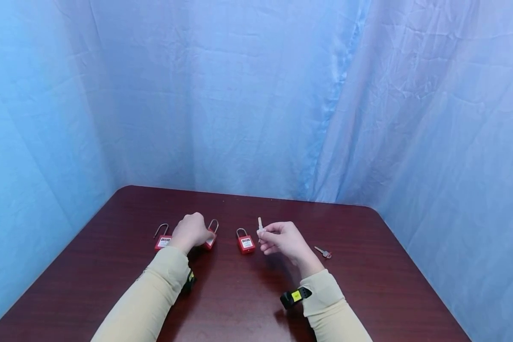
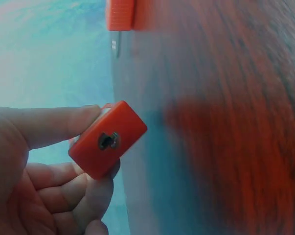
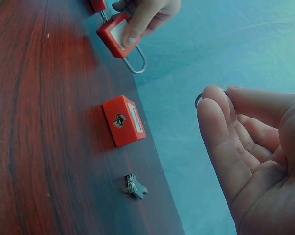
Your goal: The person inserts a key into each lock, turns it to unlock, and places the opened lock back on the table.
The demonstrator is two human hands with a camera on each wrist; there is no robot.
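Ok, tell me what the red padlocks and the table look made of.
Red padlock bodies: apparently matte plastic, uniform colour, rounded moulded edges. Thin curved shackle: grey, shiny, likely metal. Dark reddish-brown table: glossy wood-grain surface, perhaps veneer or laminate.

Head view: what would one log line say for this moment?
left hand: grips padlock | right hand: pinches key | table: two padlocks, spare key

A staged recording booth, not a lived-in room: wrinkled blue cloth backdrop point(image 1: 256, 95) hangs from nine to three o'clock around a bare dark-red wooden table point(image 1: 248, 304).
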